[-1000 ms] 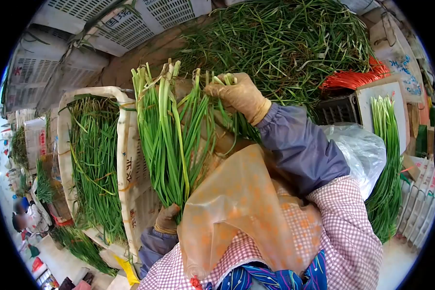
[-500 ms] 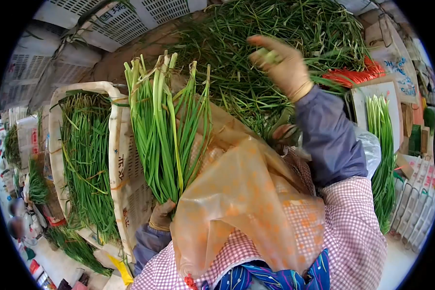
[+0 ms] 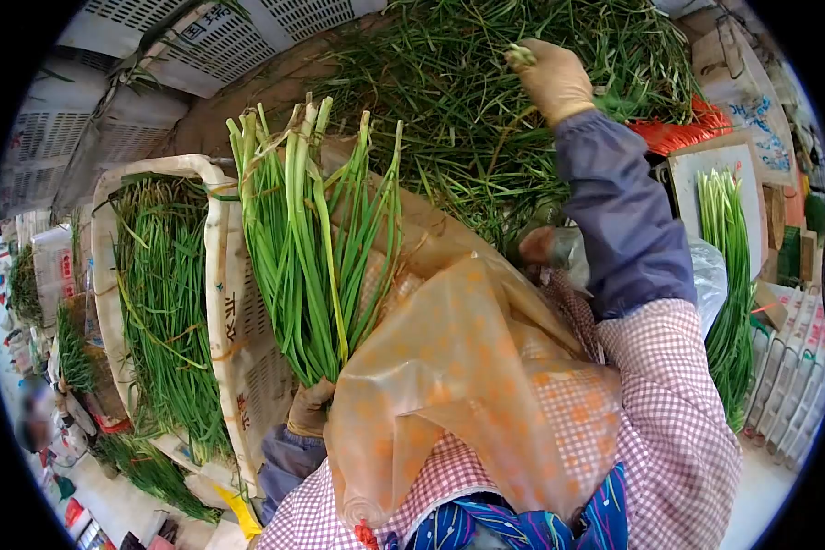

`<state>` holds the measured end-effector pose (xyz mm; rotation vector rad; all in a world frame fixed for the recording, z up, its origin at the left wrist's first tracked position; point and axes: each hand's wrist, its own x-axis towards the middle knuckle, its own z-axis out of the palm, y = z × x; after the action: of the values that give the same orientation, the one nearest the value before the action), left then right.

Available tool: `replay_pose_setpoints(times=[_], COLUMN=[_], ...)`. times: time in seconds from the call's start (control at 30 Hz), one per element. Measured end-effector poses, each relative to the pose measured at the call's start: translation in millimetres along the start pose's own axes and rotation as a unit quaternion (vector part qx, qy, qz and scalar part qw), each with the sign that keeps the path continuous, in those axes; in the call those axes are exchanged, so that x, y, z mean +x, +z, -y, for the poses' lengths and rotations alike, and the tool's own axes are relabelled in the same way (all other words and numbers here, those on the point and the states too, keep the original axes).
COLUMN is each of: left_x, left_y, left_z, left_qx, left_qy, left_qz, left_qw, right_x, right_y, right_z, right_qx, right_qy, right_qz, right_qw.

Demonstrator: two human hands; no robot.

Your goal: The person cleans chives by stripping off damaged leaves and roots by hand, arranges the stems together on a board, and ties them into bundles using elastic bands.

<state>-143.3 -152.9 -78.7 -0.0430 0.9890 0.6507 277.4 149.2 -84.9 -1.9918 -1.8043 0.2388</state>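
My left hand (image 3: 310, 409), in a tan glove, is closed round the lower leafy end of a bunch of garlic chives (image 3: 307, 266). The bunch lies tilted against my lap, with its pale stem ends pointing away from me. My right hand (image 3: 559, 81), gloved too, is stretched out over a heap of loose leaves (image 3: 486, 119). Its fingers are closed on a few chive stalks (image 3: 521, 57), whose pale ends stick out at the left; blurred green leaves trail behind the hand. A translucent orange-patterned plastic apron (image 3: 458, 367) covers my lap.
At my left stands a cream plastic crate (image 3: 218, 302) of chives. A trimmed bunch (image 3: 729, 275) with white ends lies at my right beside a white board (image 3: 706, 206). Red plastic strips (image 3: 678, 133) lie near the heap. More perforated crates (image 3: 238, 41) stand at the back.
My right hand has moved up and slightly right, farther out over the heap, with the stalks in its fingers. My left hand and its bunch have hardly moved.
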Motion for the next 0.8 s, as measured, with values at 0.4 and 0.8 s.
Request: replay_pose_setpoints(times=[0.4, 0.8], left_x=[3.7, 6.8], left_y=[-6.2, -28.7], left_z=[-0.2, 3.2], left_qx=[-0.032, 0.001], left_qy=[-0.007, -0.009], left_qz=[0.061, 0.04], left_qw=[0.998, 0.999], right_x=[-100.2, -27.4], right_y=[22.9, 10.9], right_z=[99.3, -14.3], right_qx=[0.59, -0.05], right_qy=[0.175, 0.141], right_qz=[0.352, 0.013], right_qw=[0.706, 0.989])
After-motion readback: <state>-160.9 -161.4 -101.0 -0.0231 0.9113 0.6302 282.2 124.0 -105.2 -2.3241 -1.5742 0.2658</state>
